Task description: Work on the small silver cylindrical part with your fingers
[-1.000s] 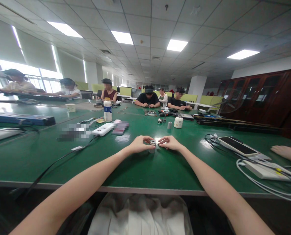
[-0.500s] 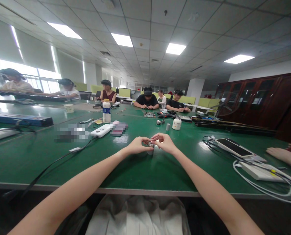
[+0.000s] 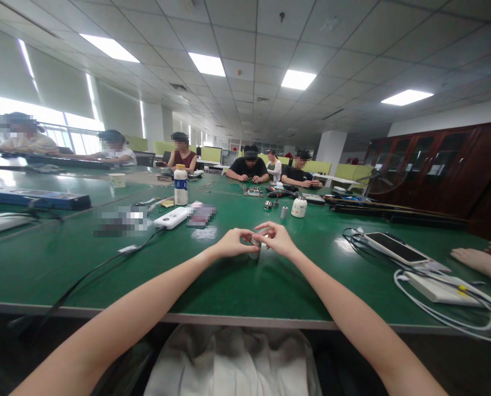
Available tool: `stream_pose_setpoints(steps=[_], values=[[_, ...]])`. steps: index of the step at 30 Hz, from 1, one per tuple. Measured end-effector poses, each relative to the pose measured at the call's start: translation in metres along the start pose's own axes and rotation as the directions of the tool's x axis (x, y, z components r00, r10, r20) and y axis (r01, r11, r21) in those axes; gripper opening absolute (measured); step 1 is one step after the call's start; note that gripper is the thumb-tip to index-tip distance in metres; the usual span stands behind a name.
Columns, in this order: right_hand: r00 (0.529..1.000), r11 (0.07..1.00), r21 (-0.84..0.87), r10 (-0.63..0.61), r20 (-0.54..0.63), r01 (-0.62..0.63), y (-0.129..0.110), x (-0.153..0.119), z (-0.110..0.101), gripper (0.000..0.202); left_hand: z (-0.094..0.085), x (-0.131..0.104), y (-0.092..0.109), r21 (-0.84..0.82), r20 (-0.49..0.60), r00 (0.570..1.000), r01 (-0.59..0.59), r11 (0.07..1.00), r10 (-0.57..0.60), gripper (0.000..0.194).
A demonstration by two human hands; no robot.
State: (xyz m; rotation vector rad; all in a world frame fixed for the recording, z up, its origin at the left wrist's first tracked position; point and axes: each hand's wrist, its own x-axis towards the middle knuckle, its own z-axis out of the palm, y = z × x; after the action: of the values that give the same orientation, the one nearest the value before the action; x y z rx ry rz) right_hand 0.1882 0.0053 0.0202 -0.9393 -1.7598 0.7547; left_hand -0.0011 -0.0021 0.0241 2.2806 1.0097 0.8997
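Observation:
A small grey metallic cylinder [image 3: 254,254] stands upright on the green table, mostly covered by my fingers. My left hand [image 3: 233,243] is closed around its side, thumb towards me. My right hand [image 3: 276,240] curls over from the other side, thumb and fingertips at the cylinder's top; what exactly they pinch there is too small to make out. Beyond my hands stands a second grey metal cylinder [image 3: 283,212]. Shiny small metal parts [image 3: 268,204] lie near it, beside a white rounded bottle [image 3: 298,207].
Left of my hands lie a white power strip [image 3: 171,218] with a black cable and a tall white bottle [image 3: 181,186]. To the right are a phone [image 3: 396,248], white cables and a white box [image 3: 437,287]. Another person's hand [image 3: 472,258] rests at the right edge. Several people sit opposite.
My right hand's fingers have shifted slightly at the cylinder's top, the index finger lifting a little. My left hand stays around the cylinder. The view has moved very slightly.

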Motion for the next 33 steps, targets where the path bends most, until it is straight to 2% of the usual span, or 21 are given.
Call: stream_pose_setpoints(steps=[4, 9, 15, 18, 21, 25, 28, 33], values=[[0.982, 0.999, 0.016, 0.038, -0.185, -0.035, 0.001, 0.007, -0.010, 0.047, -0.003, 0.001, 0.003, -0.011, -0.026, 1.000, -0.006, 1.000, 0.006, 0.055], [0.953, 0.996, 0.046, 0.091, -0.288, -0.081, 0.003, 0.012, -0.020, 0.039, -0.006, 0.003, 0.006, 0.013, -0.099, 0.995, -0.016, 1.000, 0.018, 0.034], [0.955, 0.991, 0.048, 0.136, -0.262, -0.127, 0.004, 0.009, -0.011, 0.023, -0.002, 0.008, 0.004, 0.056, -0.138, 0.988, -0.061, 0.997, 0.068, 0.024], [0.953, 0.987, 0.040, 0.162, -0.257, -0.157, 0.005, 0.008, -0.011, 0.018, -0.008, 0.013, -0.003, 0.095, -0.169, 0.983, -0.056, 0.994, 0.071, 0.026], [0.948, 0.983, 0.030, 0.183, -0.259, -0.181, 0.005, 0.009, -0.013, 0.013, -0.021, 0.016, -0.020, 0.154, -0.194, 0.980, -0.003, 0.988, 0.033, 0.031], [0.949, 0.979, 0.022, 0.200, -0.246, -0.200, 0.005, 0.008, -0.012, 0.009, -0.035, 0.011, -0.047, 0.247, -0.146, 0.986, 0.113, 0.963, -0.078, 0.028], [0.952, 0.978, 0.017, 0.207, -0.227, -0.209, 0.005, 0.007, -0.010, 0.011, -0.037, 0.007, -0.060, 0.296, -0.111, 0.984, 0.164, 0.941, -0.137, 0.028], [0.955, 0.974, 0.005, 0.221, -0.196, -0.225, 0.006, 0.007, -0.010, 0.013, -0.034, 0.007, -0.065, 0.326, -0.084, 0.985, 0.171, 0.930, -0.152, 0.029]])
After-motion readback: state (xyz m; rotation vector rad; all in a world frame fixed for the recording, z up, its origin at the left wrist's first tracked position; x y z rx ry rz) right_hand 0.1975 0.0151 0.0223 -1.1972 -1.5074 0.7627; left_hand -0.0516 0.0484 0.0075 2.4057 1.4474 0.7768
